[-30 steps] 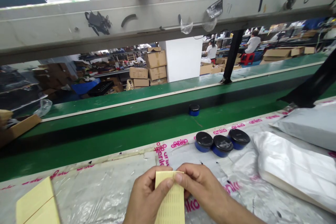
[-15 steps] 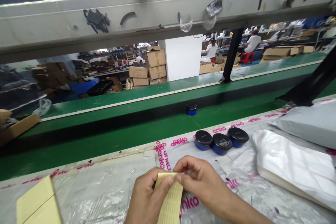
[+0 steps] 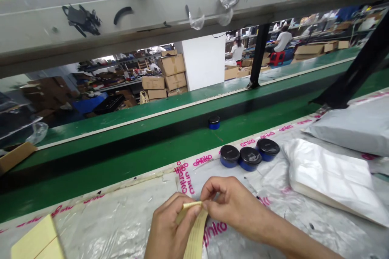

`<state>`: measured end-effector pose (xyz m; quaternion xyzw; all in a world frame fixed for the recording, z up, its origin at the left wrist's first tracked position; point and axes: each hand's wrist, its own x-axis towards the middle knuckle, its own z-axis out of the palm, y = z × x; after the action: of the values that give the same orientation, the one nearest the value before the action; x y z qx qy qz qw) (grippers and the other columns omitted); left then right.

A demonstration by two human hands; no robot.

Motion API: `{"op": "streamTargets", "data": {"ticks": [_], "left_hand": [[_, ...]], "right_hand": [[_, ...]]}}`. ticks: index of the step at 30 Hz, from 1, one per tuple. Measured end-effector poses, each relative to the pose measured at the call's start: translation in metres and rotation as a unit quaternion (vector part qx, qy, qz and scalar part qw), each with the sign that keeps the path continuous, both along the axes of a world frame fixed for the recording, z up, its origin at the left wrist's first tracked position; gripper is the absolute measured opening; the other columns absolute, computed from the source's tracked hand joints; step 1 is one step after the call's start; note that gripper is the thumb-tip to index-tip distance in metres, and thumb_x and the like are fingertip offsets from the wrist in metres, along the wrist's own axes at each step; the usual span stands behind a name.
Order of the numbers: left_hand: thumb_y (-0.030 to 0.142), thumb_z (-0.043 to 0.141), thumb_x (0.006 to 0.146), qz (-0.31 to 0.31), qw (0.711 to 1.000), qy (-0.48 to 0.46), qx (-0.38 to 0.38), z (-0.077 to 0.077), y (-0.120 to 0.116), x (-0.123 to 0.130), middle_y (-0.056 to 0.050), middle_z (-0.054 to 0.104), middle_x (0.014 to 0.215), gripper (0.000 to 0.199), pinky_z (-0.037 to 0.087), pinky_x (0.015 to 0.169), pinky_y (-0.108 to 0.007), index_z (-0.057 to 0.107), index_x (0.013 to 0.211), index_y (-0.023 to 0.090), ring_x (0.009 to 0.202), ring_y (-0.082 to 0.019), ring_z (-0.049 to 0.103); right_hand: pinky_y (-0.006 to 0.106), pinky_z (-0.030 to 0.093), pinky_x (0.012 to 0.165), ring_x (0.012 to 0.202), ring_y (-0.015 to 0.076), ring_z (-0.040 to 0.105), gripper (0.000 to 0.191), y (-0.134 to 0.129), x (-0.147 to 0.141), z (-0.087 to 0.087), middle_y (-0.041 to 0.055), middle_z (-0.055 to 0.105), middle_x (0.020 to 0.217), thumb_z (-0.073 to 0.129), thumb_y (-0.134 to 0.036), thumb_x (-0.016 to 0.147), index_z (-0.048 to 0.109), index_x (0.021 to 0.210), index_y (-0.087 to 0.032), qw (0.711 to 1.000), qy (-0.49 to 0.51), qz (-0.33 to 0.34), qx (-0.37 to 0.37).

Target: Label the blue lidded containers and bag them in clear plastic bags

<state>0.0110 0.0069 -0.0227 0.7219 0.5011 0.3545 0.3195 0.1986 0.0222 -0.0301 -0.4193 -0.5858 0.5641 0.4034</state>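
A narrow yellow sheet [image 3: 196, 238] with rows of small print, which looks like a sheet of labels, hangs between my hands with its top edge bent over. My left hand [image 3: 172, 226] is closed on its upper left part, thumb in front. At the upper right corner, my right hand [image 3: 229, 202] pinches thumb and forefinger together; whether a label is between them is too small to tell. Beyond the hands stand three round blue tubs with black lids, among them a left tub [image 3: 229, 156], a middle tub [image 3: 250, 158] and a right tub [image 3: 268, 149].
A stack of yellow sheets [image 3: 38, 240] lies at lower left. White plastic bags [image 3: 331, 178] and a grey bag [image 3: 349, 133] are at right. One more tub [image 3: 214, 122] stands on the green conveyor [image 3: 170, 145]. A metal beam [image 3: 167, 8] crosses overhead; two people sit far off.
The sheet's top edge now bends over, where before it lay flatter. My hands remain together at that edge. The whole view has shifted, moving the surroundings left.
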Motion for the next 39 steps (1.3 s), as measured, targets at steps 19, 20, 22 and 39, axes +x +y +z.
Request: {"op": "streamTargets", "data": {"ticks": [19,20,22,39], "left_hand": [[0.049,0.062,0.089,0.036,0.989,-0.085,-0.114,0.001,-0.003,0.007,-0.001,0.061,0.068,0.036,0.041,0.058,-0.023,0.066,0.072,0.017,0.062,-0.015,0.053],[0.051,0.063,0.088,0.039,0.985,-0.100,-0.135,0.000,-0.003,0.007,-0.001,0.059,0.066,0.038,0.041,0.057,-0.022,0.066,0.073,0.017,0.060,-0.014,0.052],[0.054,0.063,0.087,0.043,0.976,-0.123,-0.173,0.000,-0.003,0.007,0.000,0.057,0.064,0.040,0.040,0.055,-0.022,0.066,0.076,0.016,0.058,-0.013,0.050],[0.044,0.058,0.092,0.014,0.997,-0.046,-0.057,0.001,-0.003,0.004,-0.002,0.063,0.074,0.032,0.042,0.065,-0.024,0.065,0.073,0.019,0.071,-0.017,0.058]], "right_hand": [[0.021,0.040,0.053,0.059,0.0116,0.054,0.011,-0.002,0.002,0.007,-0.0029,0.064,0.070,0.060,-0.013,0.078,0.069,0.078,-0.018,0.998,-0.045,-0.010,0.042],[0.022,0.040,0.053,0.059,0.0117,0.055,0.010,-0.002,0.002,0.007,-0.0028,0.064,0.071,0.060,-0.013,0.079,0.068,0.078,-0.019,0.998,-0.045,-0.011,0.047],[0.021,0.040,0.053,0.059,0.0115,0.054,0.010,-0.001,0.002,0.006,-0.0028,0.064,0.071,0.060,-0.013,0.079,0.068,0.077,-0.018,0.998,-0.040,-0.011,0.048],[0.017,0.037,0.049,0.056,0.0089,0.051,0.014,-0.001,-0.001,0.004,-0.0030,0.064,0.067,0.058,-0.009,0.076,0.069,0.076,-0.017,0.995,-0.080,-0.017,0.058]]}}
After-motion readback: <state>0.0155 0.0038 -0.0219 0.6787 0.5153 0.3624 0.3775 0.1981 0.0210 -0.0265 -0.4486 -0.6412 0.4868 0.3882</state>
